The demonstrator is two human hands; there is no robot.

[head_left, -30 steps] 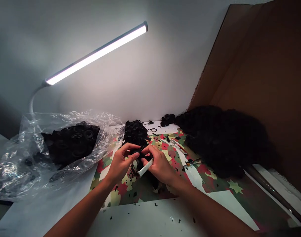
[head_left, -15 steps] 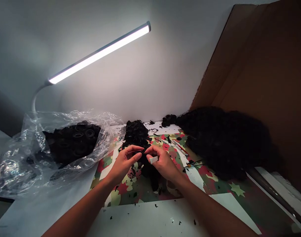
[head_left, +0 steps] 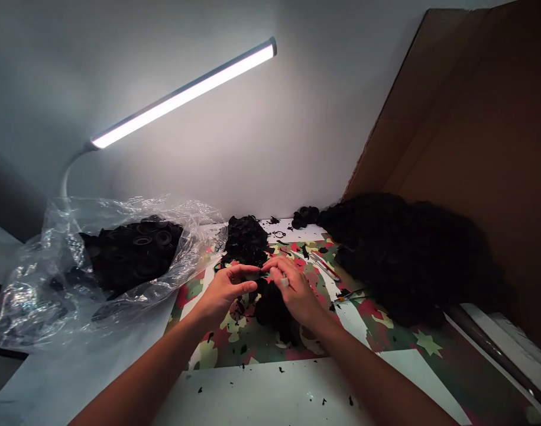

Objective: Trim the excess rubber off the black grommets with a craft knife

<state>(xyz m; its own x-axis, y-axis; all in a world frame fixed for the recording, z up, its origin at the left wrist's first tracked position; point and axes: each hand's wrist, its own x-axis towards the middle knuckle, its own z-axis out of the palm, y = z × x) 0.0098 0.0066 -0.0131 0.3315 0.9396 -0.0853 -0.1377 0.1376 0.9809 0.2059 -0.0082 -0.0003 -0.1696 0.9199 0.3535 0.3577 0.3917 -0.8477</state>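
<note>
My left hand (head_left: 229,290) has its thumb and fingers curled round a small dark rubber piece (head_left: 254,276), mostly hidden by the fingertips. The right hand (head_left: 293,290) pinches at the same piece with index finger and thumb, the two hands' fingertips almost meeting. A white wrap (head_left: 284,283) sits on a right finger. Below the hands lies a dark heap of black pieces (head_left: 274,313). Just beyond them rises a pile of black rubber scraps (head_left: 246,236).
A clear plastic bag (head_left: 26,313) on the left holds black rubber rings (head_left: 141,241). At right, a large black heap (head_left: 412,254) leans by a cardboard sheet (head_left: 456,118). Tweezers (head_left: 326,267) and a yellow-tipped tool (head_left: 343,297) lie on the patterned sheet (head_left: 363,331). A lamp (head_left: 185,94) shines above.
My right fingers have rolled up and over, turning the white wrap upright. The left hand has opened slightly round the piece. The view has shifted slightly.
</note>
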